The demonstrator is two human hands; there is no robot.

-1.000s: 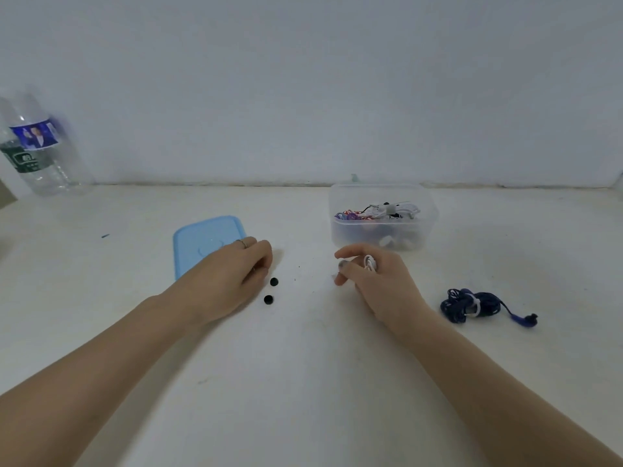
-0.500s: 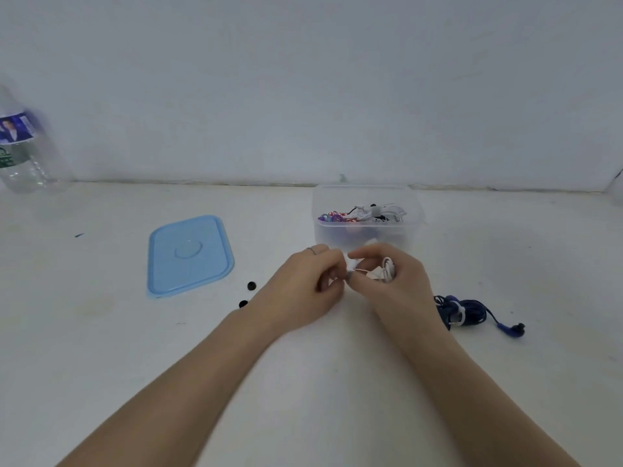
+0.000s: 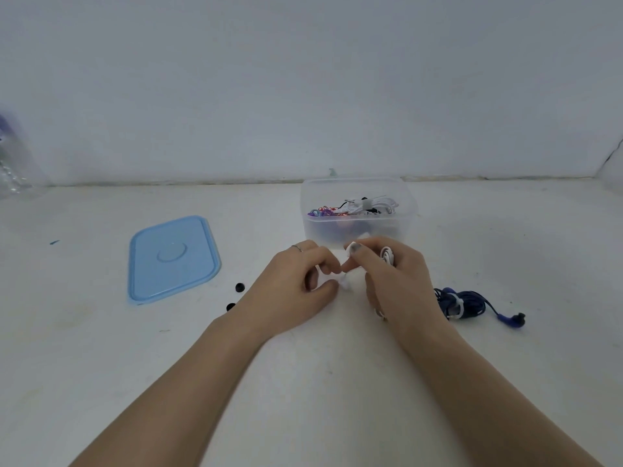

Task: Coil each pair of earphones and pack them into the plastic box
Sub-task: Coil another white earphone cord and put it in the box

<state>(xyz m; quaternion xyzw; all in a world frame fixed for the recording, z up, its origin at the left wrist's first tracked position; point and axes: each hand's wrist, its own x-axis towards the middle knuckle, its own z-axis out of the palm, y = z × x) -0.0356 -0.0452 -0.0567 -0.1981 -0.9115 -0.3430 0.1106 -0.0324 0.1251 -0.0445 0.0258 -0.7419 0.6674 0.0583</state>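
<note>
centrally, near the middle of the white table (image 3: 337, 382): both hands meeting over 1 pair of white earphones (image 3: 387, 256). coiled loops of thin glossy cord wrapped round the fingers of the right hand (image 3: 394, 284), curled closed on the bundle; a loose white end running leftward to the left hand (image 3: 293, 288), pinched there between thumb and bent forefinger. thin ring on a left finger.

just behind the hands, toward the far edge: clear plastic box (image 3: 359, 227), rounded-rectangular, translucent walls, lid off, holding a tangle of white, black and coloured cords. left of it, lying flat: pale blue lid (image 3: 173, 259), smooth, rounded corners, a raised circle in the centre. between lid and left wrist: 2 small black round ear tips (image 3: 239, 287), matte. right of the right wrist, touching nothing: dark blue earphones (image 3: 467, 303), coiled, bound by a white tie, 1 blue earbud trailing toward the right edge. far left edge: blurred clear bottle (image 3: 13, 166).
</note>
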